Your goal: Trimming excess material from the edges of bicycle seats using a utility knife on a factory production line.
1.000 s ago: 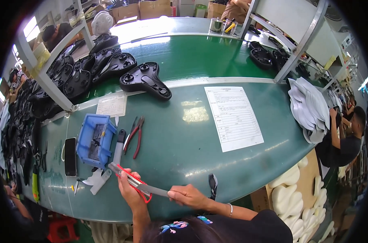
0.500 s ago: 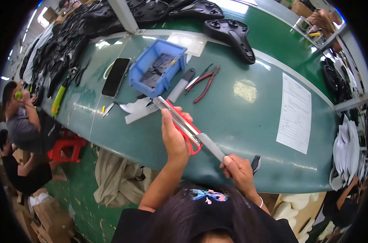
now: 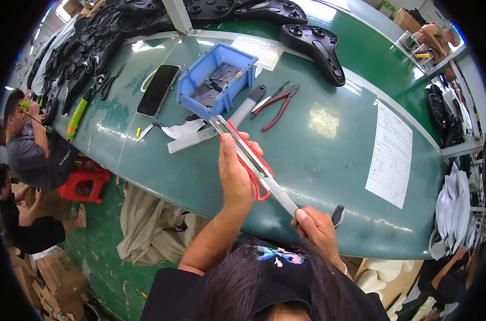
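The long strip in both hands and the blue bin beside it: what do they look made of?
Strip: likely bare metal, grey with a bright sheen, straight and thin. Blue bin: looks like moulded plastic, uniform matte blue with thick rounded walls.

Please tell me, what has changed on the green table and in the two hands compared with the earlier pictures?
Only the view shifted. The left hand still holds the red-handled scissors, and the right hand still pinches the grey strip. Blue bin, pliers and phone did not move.
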### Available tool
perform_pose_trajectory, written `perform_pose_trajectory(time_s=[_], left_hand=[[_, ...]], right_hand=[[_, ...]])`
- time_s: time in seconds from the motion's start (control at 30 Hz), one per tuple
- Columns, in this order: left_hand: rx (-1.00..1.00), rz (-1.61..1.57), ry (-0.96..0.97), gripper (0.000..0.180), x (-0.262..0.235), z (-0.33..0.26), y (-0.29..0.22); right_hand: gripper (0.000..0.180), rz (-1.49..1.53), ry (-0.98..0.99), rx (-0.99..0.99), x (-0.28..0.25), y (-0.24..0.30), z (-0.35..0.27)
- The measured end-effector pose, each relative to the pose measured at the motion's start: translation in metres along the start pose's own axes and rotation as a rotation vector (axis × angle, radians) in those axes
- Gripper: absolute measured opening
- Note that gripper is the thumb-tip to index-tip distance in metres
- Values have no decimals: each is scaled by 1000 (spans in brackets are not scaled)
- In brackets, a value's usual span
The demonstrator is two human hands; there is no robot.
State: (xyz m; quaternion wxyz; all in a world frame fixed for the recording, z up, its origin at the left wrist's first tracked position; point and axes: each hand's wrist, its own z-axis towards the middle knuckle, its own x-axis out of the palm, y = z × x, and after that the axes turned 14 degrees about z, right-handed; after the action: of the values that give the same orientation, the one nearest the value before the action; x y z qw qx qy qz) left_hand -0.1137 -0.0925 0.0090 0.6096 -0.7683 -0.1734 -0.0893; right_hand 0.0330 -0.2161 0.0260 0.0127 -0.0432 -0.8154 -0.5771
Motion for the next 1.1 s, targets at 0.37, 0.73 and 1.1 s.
perform_pose_trajectory(time_s=[0.37,0.73,1.1], left_hand=[[25,130,104,47,8,-30,15],[-98,237,112,47,10,-40,39],[13,414,488,57,61,-36,58]], right_hand=[[25,420,-51,-94,33,-12,23],[64,193,102,-381,13,-24,34],[62,463,21,-145,-35,-21,31]])
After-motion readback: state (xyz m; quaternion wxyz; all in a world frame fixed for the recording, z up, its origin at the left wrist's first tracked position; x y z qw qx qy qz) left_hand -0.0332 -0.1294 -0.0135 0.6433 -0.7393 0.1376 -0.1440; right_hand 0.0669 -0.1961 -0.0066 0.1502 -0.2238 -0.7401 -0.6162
